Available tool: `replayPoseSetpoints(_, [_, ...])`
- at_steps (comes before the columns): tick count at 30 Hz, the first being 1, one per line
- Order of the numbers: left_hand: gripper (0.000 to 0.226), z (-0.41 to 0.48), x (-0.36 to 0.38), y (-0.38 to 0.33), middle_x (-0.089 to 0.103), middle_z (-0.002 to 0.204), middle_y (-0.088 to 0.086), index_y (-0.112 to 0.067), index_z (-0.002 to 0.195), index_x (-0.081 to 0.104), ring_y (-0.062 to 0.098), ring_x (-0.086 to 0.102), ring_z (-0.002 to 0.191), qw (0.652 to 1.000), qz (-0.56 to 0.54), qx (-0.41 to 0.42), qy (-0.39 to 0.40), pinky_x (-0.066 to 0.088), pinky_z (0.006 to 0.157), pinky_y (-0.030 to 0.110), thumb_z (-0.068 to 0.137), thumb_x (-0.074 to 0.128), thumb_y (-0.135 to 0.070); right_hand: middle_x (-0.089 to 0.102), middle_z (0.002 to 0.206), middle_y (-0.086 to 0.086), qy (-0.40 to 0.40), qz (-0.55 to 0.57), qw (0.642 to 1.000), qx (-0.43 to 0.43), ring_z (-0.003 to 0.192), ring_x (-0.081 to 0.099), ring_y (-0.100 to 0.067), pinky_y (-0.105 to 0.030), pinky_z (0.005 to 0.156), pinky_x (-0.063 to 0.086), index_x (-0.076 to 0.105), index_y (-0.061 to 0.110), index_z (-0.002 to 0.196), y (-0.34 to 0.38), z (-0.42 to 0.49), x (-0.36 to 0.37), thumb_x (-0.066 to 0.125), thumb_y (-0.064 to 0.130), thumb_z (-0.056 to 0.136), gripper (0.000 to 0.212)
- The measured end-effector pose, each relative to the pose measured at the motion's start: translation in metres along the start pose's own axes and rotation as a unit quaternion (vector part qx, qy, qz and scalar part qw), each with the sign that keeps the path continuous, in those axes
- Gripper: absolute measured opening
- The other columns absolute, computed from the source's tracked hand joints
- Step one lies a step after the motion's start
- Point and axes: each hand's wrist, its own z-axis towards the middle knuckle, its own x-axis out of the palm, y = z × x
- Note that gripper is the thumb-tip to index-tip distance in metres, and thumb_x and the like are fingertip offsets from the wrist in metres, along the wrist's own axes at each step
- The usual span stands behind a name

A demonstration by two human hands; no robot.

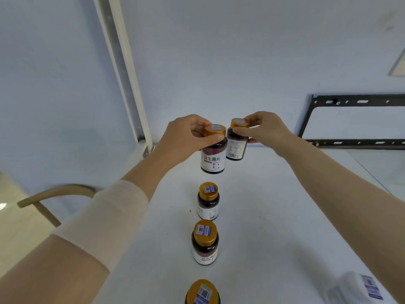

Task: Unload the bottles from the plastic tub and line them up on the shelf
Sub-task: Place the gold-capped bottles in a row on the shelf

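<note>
Left hand [186,137] fingers grip front bottle [213,157] by cap; right hand [266,130] fingers grip rear bottle [236,145], both above white shelf [274,205].

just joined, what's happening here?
A person is lining dark gold-capped bottles up on a white shelf. The left hand grips one bottle by its cap and the right hand another, both at the far end of the row. Three bottles already stand in line toward the camera. The tub isn't in view.
</note>
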Motion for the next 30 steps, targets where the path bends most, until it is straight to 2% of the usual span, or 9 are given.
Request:
replayPoseSetpoints(2, [0.032,0.003,0.003,0.015,0.064,0.08,-0.018,-0.02,0.096,0.061,-0.01,0.06,0.069,1.0,-0.006,-0.009,0.003,0.05,0.062,0.005,0.071,0.077,-0.029,0.061,0.106,-0.007,0.006,0.001,1.0,0.006,0.093,0.061,-0.02,-0.023,0.071,0.054,0.057,0.007,0.109,-0.008,0.007,0.011,0.076,0.02,0.073,0.042])
replayPoseSetpoints(5, [0.033,0.006,0.01,0.033,0.064,0.082,-0.016,-0.021,0.097,0.061,-0.006,0.06,0.074,1.0,-0.004,-0.023,0.004,0.043,0.062,-0.002,0.07,0.077,-0.028,0.06,0.107,-0.005,0.018,-0.012,1.0,0.007,0.096,0.06,-0.02,-0.027,0.078,0.052,0.056,0.007,0.11,-0.02,0.02,0.027,0.076,0.018,0.073,0.043])
replayPoseSetpoints(10, [0.033,0.012,0.024,0.058,0.063,0.084,-0.018,-0.026,0.097,0.057,-0.006,0.059,0.081,0.999,-0.002,-0.046,0.021,0.043,0.069,0.008,0.07,0.077,-0.029,0.059,0.104,-0.003,0.033,-0.026,0.999,0.018,0.103,0.061,-0.025,-0.041,0.093,0.052,0.057,0.009,0.108,-0.043,0.04,0.051,0.078,0.019,0.07,0.044])
replayPoseSetpoints(14, [0.033,0.013,0.036,0.077,0.063,0.085,-0.02,-0.027,0.096,0.059,-0.008,0.059,0.083,0.997,-0.021,-0.07,0.039,0.042,0.073,0.009,0.07,0.078,-0.026,0.06,0.105,-0.005,0.054,-0.018,0.998,0.03,0.105,0.061,-0.026,-0.044,0.095,0.05,0.057,0.01,0.107,-0.059,0.051,0.066,0.08,0.019,0.068,0.046])
replayPoseSetpoints(21, [0.037,0.014,0.048,0.098,0.066,0.098,-0.009,-0.023,0.102,0.059,0.005,0.062,0.093,0.993,-0.035,-0.091,0.066,0.043,0.081,0.012,0.07,0.078,-0.023,0.058,0.104,-0.003,0.076,-0.018,0.996,0.033,0.098,0.057,-0.019,-0.034,0.093,0.049,0.056,0.009,0.111,-0.069,0.062,0.076,0.078,0.016,0.071,0.046])
replayPoseSetpoints(27, [0.037,0.012,0.056,0.107,0.061,0.089,-0.023,-0.034,0.098,0.055,-0.01,0.057,0.084,0.99,-0.048,-0.099,0.092,0.042,0.069,0.005,0.07,0.077,-0.023,0.057,0.104,-0.001,0.102,-0.01,0.994,0.032,0.095,0.054,-0.015,-0.016,0.068,0.043,0.054,0.008,0.114,-0.071,0.064,0.083,0.076,0.013,0.072,0.048])
replayPoseSetpoints(30, [0.038,0.011,0.057,0.11,0.058,0.087,-0.029,-0.035,0.098,0.054,-0.014,0.056,0.083,0.99,-0.054,-0.098,0.09,0.043,0.064,0.0,0.071,0.077,-0.024,0.058,0.106,-0.003,0.109,-0.002,0.994,0.032,0.096,0.055,-0.017,-0.02,0.075,0.044,0.054,0.008,0.115,-0.072,0.067,0.087,0.076,0.012,0.073,0.048])
